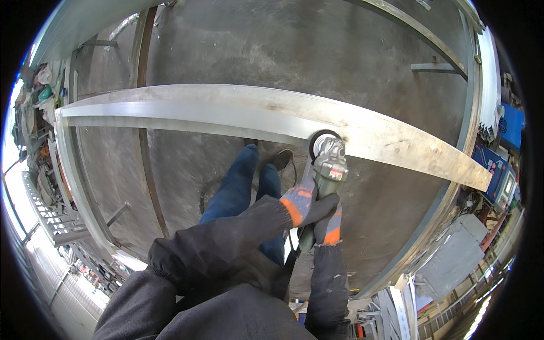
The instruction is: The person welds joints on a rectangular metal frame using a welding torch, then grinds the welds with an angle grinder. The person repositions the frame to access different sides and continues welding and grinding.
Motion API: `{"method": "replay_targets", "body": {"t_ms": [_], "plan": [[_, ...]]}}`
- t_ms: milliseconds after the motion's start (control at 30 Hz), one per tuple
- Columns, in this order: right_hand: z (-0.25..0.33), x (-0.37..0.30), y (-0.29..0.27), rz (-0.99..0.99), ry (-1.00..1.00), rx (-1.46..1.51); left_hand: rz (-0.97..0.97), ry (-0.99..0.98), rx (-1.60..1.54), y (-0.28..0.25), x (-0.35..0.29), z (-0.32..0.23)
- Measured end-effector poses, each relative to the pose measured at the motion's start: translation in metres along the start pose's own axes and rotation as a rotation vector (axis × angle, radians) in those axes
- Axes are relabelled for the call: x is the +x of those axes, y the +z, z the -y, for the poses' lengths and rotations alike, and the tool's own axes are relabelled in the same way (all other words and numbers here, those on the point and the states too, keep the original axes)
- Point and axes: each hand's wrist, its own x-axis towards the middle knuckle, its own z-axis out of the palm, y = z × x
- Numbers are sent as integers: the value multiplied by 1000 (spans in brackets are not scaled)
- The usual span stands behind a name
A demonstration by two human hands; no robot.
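Observation:
An angle grinder [330, 170] with a dark green body is gripped in both of my gloved hands. My left hand [301, 204], in a grey and orange glove, wraps the body just behind the gear head. Farther back, my right hand [328, 221] closes round the rear of the tool, its fingers partly covered by the left glove. The grinder's round disc [324, 143] lies at the near edge of a long metal bar [226, 102]. Left of the disc the bar's face is bright; to the right it looks duller and stained. Whether the disc spins, I cannot tell.
The bar rests across a steel frame [467, 107] over the grey floor [255, 51]. A brown crossbar [148, 187] runs on the left. At the right stand a blue machine [494, 170] and a grey box [453, 255]. Metal strips [391, 311] lie at the lower right.

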Motion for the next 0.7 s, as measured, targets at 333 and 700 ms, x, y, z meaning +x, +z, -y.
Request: {"method": "replay_targets", "body": {"t_ms": [333,700], "plan": [[-13,-3,34,2,160,413,-153,-269,-41,3,-28,6],[-6,39,-30,-150,-44,-84,-42,124,-294,15,40,9]]}}
